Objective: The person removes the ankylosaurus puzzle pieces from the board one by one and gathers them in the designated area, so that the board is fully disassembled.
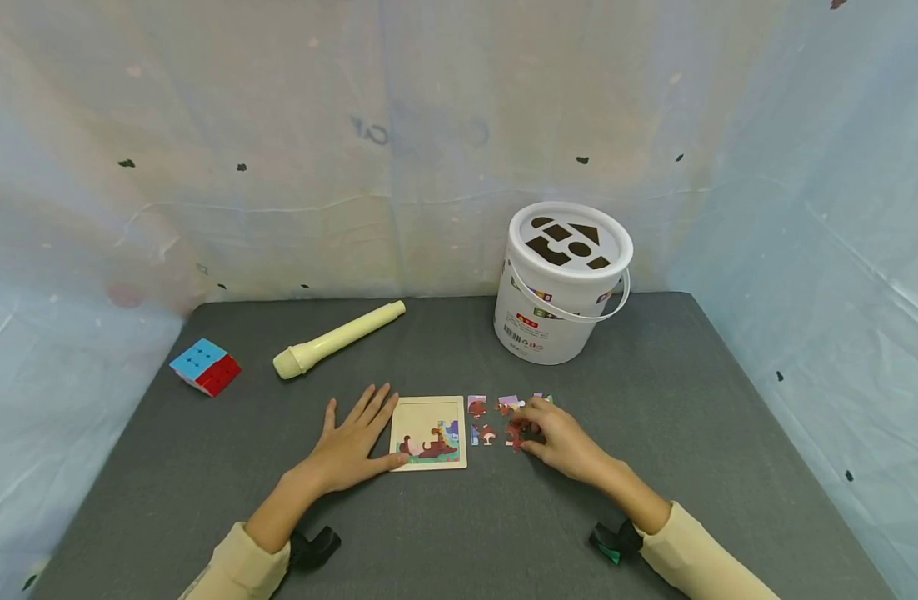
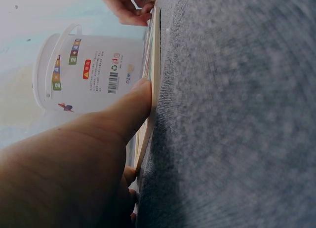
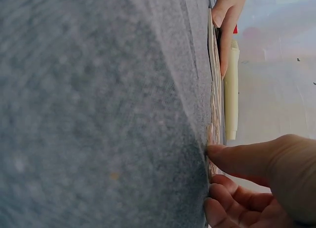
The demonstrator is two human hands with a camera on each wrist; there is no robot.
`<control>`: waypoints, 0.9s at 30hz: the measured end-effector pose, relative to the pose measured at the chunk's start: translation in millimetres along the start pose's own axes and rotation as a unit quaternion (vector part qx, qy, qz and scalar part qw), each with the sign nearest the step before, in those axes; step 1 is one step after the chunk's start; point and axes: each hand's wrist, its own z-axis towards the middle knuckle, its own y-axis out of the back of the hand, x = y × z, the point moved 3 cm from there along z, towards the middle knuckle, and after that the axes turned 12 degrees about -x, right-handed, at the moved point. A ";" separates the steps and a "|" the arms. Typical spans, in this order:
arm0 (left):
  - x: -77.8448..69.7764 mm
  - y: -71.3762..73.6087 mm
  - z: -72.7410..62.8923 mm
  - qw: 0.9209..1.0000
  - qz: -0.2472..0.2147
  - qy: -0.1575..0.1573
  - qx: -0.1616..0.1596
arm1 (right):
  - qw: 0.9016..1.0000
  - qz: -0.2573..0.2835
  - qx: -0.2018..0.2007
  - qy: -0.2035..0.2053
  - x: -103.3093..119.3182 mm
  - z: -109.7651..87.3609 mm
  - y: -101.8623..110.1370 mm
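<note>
A square wooden puzzle board (image 1: 429, 408) lies flat on the dark grey table, its lower part filled with colourful pieces. My left hand (image 1: 354, 446) has its fingers spread along the board's left side, the thumb (image 2: 136, 102) resting on the near left corner. To the right of the board, several loose jigsaw pieces (image 1: 484, 434) lie in two rows. Over the right end of these rows, my right hand (image 1: 560, 442) pinches a reddish-brown jigsaw piece (image 1: 512, 436) between thumb and fingers, low at the table surface. The fingers partly cover that piece and its neighbours.
A white lidded bucket (image 1: 545, 333) with shape cutouts and a handle stands behind the pieces. A pale yellow flashlight-shaped tube (image 1: 339, 337) lies at the back left, and a blue and red puzzle cube (image 1: 206, 367) sits farther left. Plastic sheeting (image 1: 444, 150) hangs behind the table.
</note>
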 end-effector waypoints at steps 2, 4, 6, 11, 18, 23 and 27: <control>1.1 -1.0 0.0 1.000 0.005 0.001 0.003 | 1.000 0.001 0.004 0.003 -0.2 0.1 -0.1; 1.7 -1.6 0.0 1.000 0.012 0.002 0.008 | 1.000 0.002 0.004 0.007 -0.6 0.2 -0.2; 1.3 -1.1 0.1 1.000 0.007 0.000 0.005 | 1.000 0.001 0.003 0.012 -1.1 -0.1 -0.1; -0.2 0.2 0.2 1.000 -0.003 -0.003 0.000 | 1.000 -0.001 -0.001 0.024 -2.7 -1.1 0.7; 0.6 -0.2 -1.0 1.000 -0.002 -0.003 0.001 | 0.999 -0.016 0.004 0.028 -4.9 -1.3 3.0; 2.4 -2.0 -0.4 1.000 0.005 0.003 0.011 | 0.999 -0.019 -0.009 0.045 -5.7 -0.7 4.5; 3.8 -3.3 0.0 1.000 0.013 0.012 0.023 | 0.998 -0.021 -0.018 0.052 -4.1 2.5 4.3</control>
